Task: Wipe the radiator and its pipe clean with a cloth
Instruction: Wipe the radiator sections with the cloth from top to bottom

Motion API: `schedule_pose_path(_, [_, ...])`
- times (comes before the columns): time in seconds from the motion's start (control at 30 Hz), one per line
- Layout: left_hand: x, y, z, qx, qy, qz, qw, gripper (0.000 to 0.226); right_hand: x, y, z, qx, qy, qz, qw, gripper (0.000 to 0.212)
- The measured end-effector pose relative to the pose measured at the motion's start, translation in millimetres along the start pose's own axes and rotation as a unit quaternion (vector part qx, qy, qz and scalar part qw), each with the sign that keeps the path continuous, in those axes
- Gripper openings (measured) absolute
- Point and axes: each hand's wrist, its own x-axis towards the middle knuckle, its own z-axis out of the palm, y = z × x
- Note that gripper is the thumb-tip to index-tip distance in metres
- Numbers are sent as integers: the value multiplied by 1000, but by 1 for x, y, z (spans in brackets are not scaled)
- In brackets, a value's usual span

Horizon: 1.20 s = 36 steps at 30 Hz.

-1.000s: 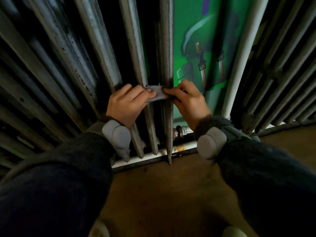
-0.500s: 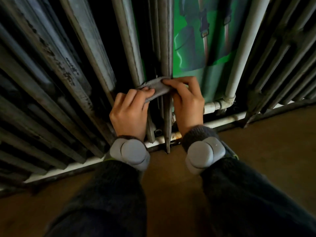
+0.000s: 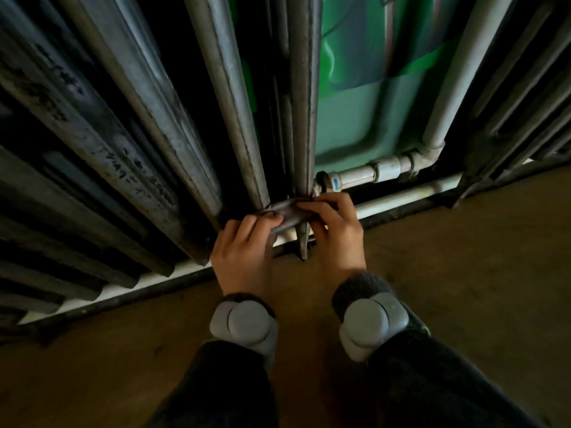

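A grey ribbed radiator (image 3: 148,118) fills the left and centre, its rightmost fin (image 3: 304,118) running down to the floor. A grey cloth (image 3: 289,213) is stretched across the bottom of that fin. My left hand (image 3: 244,257) pinches the cloth's left end and my right hand (image 3: 335,239) pinches its right end, one on each side of the fin. A pale pipe (image 3: 370,173) with a rusty valve joins the radiator just above my right hand and bends upward at an elbow (image 3: 432,149).
A second radiator (image 3: 519,103) stands at the right. A green painted wall (image 3: 370,88) shows between the two. A pale skirting pipe (image 3: 411,193) runs along the wall's base. Brown floor (image 3: 463,273) lies under my arms.
Both hands have slid the cloth down the rightmost fin, from about mid-height to its bottom near the floor. The view has tipped downward with them.
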Motion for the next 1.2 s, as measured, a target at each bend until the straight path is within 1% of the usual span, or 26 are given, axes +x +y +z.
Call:
schedule_pose_path(0.07, [-6, 0, 5, 11, -14, -10, 1000, 18, -5, 2, 3, -13, -16, 18, 1000, 30])
schedule_pose_path(0.17, [-4, -1, 5, 12, -5, -12, 1000, 20, -4, -2, 3, -8, -6, 20, 1000, 28])
schedule_pose_path(0.27, [4, 1, -1, -3, 29, -10, 1000, 19, 3, -9, 0, -11, 29, -8, 999, 23])
schedule_pose_path(0.37, [17, 5, -9, -5, 66, -15, 998, 17, 15, -20, -3, 5, 70, -33, 997, 27])
schedule_pose_path(0.47, [34, 10, -18, -4, 103, -18, 994, 13, 28, -32, -8, 9, 101, -58, 993, 26])
schedule_pose_path(0.6, [57, 13, -33, -32, 163, -8, 986, 9, 48, -48, -17, 33, 146, -96, 984, 26])
schedule_pose_path(0.67, [64, 14, -36, -53, 178, -10, 983, 9, 54, -53, -20, 50, 157, -106, 981, 28])
schedule_pose_path(0.8, [60, 16, -32, -88, 162, -21, 983, 14, 50, -49, -20, 55, 133, -103, 984, 32])
schedule_pose_path(0.9, [48, 12, -22, -106, 140, -17, 984, 17, 43, -35, -17, 36, 107, -105, 988, 31])
schedule_pose_path(1.0, [29, 2, -11, -118, 76, 5, 990, 24, 34, -17, -10, 13, 85, -119, 989, 25])
schedule_pose_path(1.1, [13, -2, -3, -121, 18, -11, 992, 22, 25, -1, -4, 1, 51, -130, 990, 24])
schedule_pose_path(1.2, [6, -4, 5, -113, 11, -16, 993, 16, 20, 8, 0, -9, 40, -138, 990, 23])
